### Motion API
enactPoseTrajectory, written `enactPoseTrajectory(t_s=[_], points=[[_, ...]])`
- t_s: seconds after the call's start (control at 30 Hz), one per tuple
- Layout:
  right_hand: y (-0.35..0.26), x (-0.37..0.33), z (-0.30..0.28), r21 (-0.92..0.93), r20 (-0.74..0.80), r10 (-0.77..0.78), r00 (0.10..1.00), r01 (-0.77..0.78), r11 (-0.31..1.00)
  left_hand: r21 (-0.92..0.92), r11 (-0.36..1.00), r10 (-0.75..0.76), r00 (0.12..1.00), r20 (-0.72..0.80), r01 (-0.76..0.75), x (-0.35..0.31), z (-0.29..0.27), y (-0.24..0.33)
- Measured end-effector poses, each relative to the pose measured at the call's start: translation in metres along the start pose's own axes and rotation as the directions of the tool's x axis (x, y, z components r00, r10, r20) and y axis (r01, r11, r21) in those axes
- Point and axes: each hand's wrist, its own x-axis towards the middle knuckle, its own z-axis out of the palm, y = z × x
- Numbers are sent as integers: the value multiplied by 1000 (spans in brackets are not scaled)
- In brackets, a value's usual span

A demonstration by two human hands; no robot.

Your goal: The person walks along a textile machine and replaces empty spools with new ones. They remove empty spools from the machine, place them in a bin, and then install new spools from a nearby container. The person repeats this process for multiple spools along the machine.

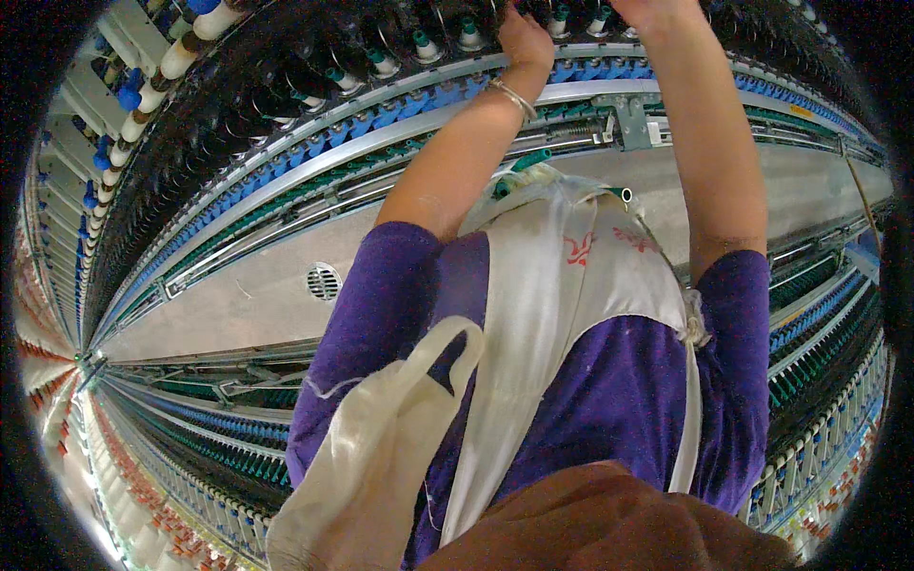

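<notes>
Both my arms reach up to a long spinning machine. My left hand (526,40), with a bracelet (515,99) on the wrist, is at the row of green-tipped spindles with white yarn (470,36). Its fingers run into the dark upper edge, so what they hold, if anything, is hidden. To its right, my right hand (657,13) is cut off by the top of the picture, near another green-tipped spindle (599,21). Green tubes (622,195) stick out of the white apron's pouch (624,276) at my front.
Blue parts (381,116) and a metal rail (367,135) run below the spindles. White bobbins (179,57) with blue holders hang at upper left. The grey floor has a round drain grate (324,282). A second machine row (243,433) stands behind me. A white cloth strap (376,438) hangs at my side.
</notes>
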Motion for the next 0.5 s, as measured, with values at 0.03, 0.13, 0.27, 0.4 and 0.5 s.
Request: enactPoseTrajectory(t_s=[0.03,0.13,0.27,0.4,0.5], points=[[-5,-1,0,7,30,-190,981,190,982,-27,998,-52,999,-7,52,-5,-3,4],[-23,-12,-10,53,56,-441,896,438,897,63,891,447,846,-291,-449,-24,-13,17],[-20,-20,-39,-25,25,-439,898,439,898,41,701,713,696,-82,-712,-25,-26,19],[44,-10,-76,-230,-189,-216,958,171,958,193,737,638,761,120,-648,-26,-55,4],[103,-7,-99,-64,-280,-6,960,-12,998,-48,668,740,670,-62,-743,-39,-83,9]])
